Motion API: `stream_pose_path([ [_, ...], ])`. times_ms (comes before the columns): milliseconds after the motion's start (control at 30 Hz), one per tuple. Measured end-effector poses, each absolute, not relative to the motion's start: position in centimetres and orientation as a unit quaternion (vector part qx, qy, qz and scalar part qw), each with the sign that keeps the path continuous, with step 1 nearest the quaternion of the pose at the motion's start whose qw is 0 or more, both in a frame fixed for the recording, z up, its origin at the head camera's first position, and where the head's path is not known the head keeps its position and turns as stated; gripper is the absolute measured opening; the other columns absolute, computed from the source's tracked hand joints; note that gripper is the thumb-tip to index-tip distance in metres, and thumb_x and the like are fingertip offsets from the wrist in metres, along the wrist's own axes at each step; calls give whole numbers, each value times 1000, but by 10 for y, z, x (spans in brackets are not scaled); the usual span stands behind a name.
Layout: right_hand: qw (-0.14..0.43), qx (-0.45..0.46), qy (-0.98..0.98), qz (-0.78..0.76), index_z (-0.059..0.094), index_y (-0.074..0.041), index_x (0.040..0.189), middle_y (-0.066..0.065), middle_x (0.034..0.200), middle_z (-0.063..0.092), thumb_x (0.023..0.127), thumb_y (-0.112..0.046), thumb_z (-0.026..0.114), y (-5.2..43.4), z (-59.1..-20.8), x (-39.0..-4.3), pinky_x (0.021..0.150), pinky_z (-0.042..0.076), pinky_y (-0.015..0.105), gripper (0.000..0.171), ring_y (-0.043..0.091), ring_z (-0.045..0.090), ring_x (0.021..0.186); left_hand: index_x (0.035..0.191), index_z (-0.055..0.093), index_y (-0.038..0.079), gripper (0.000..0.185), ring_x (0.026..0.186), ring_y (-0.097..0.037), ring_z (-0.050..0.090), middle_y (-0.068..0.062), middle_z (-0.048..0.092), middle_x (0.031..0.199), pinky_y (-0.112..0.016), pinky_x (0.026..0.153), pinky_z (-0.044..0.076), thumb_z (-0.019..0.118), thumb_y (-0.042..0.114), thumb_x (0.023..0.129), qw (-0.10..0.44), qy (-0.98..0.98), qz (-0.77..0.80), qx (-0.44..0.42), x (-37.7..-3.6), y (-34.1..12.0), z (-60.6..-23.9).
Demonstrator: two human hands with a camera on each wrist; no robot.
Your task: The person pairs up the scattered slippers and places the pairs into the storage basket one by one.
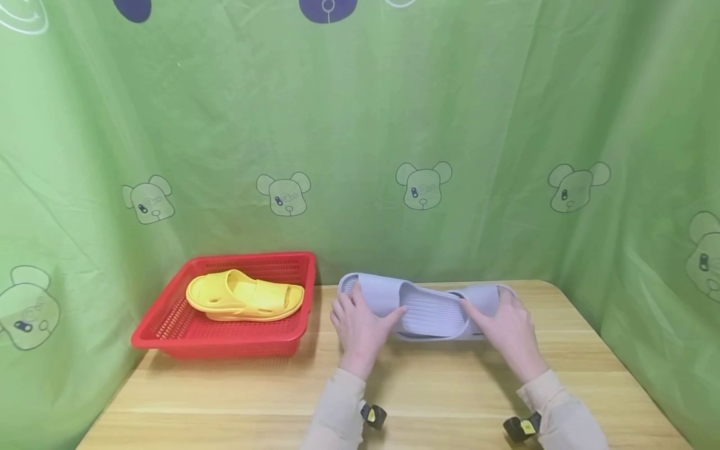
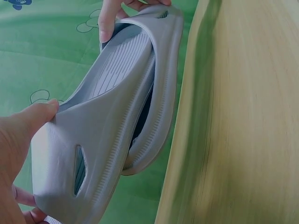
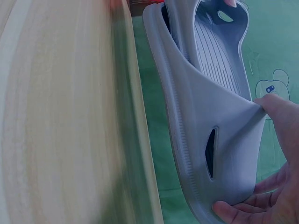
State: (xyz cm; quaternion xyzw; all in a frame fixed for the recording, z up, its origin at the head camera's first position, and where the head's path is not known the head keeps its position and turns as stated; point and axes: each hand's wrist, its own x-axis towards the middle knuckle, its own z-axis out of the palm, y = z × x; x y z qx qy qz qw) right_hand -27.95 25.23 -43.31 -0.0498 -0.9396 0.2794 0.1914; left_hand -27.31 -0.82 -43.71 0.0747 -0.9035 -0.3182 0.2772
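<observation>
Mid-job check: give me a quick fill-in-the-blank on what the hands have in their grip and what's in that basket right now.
1. Both hands grip a pair of ____-coloured slippers stacked together.
2. The left hand and the right hand each hold one ____ of the pair.
3. The red basket holds one ____ slipper.
4. The basket stands on the wooden table, to the ____ of the hands.

Missing words: grey; end; yellow; left

A staged recording corner is suggested: a light wooden table [image 1: 236,400] is enclosed at the far side, left and right by a green curtain [image 1: 450,112] printed with cartoon bear heads.
</observation>
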Motion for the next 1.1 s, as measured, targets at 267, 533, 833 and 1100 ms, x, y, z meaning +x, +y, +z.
stream_pose_path([
  [267,186,-51,-941,279,32,14,141,42,131,44,81,-73,57,249,-431,-279,91,41,68,109,59,47,114,144,41,7,115,106,-30,43,-16,52,118,-44,94,38,74,76,58,278,-910,-300,69,-273,-5,-438],
  [533,186,-52,-944,268,31,15,141,43,132,43,81,-73,57,247,-432,-279,90,41,69,109,61,47,112,145,39,8,116,107,-30,43,-16,51,120,-44,96,38,73,78,59,267,-917,-287,75,-273,-2,-440],
  [833,187,-53,-946,260,33,16,139,43,130,45,82,-73,55,253,-433,-281,88,42,69,108,61,48,111,143,39,6,116,103,-27,44,-12,52,115,-42,96,38,69,81,59,260,-927,-262,67,-269,5,-440],
  [1100,202,-58,-943,258,38,16,136,41,125,50,82,-72,56,267,-432,-285,85,45,65,105,59,52,107,143,41,10,111,100,-24,44,-9,55,120,-41,94,39,73,76,60,275,-921,-273,27,-268,5,-439],
])
